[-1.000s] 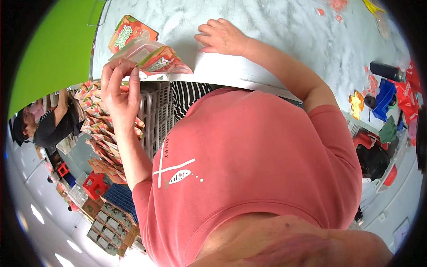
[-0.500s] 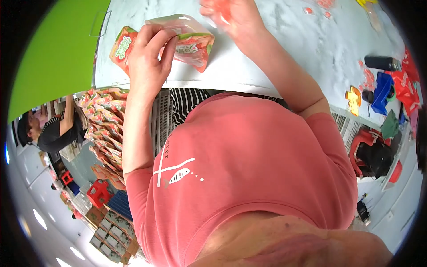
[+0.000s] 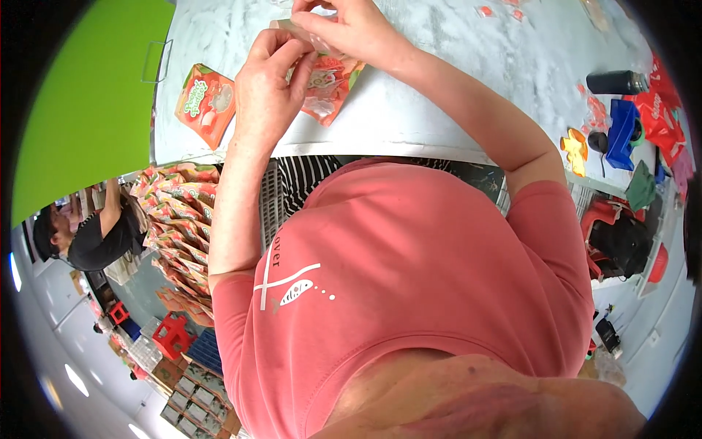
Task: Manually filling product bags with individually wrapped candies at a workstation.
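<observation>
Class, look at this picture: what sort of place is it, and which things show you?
Probably a packing workshop: a long pale worktable, a big stack of snack pouches beside it, and crates on the floor.

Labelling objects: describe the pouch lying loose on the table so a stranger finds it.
On the pale marble table, look at its left end beside the green panel. The loose pouch lies flat there, orange-red with green; no hand touches it, unlike the pouch in hand.

Both hands, left and right, gripped a red-orange pouch over the marble worktop; another pouch lay just left.
</observation>
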Available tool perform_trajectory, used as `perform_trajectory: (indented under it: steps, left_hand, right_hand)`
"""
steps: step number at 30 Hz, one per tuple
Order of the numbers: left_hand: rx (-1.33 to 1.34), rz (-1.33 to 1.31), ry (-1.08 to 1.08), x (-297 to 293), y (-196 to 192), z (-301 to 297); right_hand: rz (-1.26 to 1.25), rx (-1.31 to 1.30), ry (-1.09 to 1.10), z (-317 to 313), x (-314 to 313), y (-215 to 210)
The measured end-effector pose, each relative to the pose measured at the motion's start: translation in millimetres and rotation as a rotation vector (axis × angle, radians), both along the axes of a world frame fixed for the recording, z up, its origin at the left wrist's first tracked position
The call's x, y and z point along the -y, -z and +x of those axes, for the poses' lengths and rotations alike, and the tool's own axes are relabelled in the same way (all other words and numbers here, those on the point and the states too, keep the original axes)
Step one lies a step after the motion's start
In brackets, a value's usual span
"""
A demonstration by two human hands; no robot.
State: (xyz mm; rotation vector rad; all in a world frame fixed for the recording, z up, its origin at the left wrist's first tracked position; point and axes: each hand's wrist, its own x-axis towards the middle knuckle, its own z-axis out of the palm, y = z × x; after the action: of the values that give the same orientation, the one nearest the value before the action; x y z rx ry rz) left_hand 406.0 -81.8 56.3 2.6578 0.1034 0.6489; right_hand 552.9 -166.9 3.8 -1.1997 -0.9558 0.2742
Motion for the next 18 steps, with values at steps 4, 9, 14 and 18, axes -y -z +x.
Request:
perform_trajectory:
  steps: [4,9,14,18]
  left_hand:
    - [0.035,-0.019,-0.014,-4.8,5.8,-1.9]
    - [0.120,-0.046,-0.078,-10.1,1.6,-10.5]
    - [0.208,0.074,-0.050,6.1,3.4,-23.2]
    - [0.229,0.030,-0.080,7.5,15.2,-29.7]
  right_hand:
    - [-0.169,0.413,0.204,-16.2,21.8,-31.5]
    - [0.057,0.373,0.118,0.6,51.6,-40.9]
    - [-0.136,0.971,0.103,-20.9,68.7,-44.6]
    - [-0.117,1.299,0.232,-33.6,57.8,-35.8]
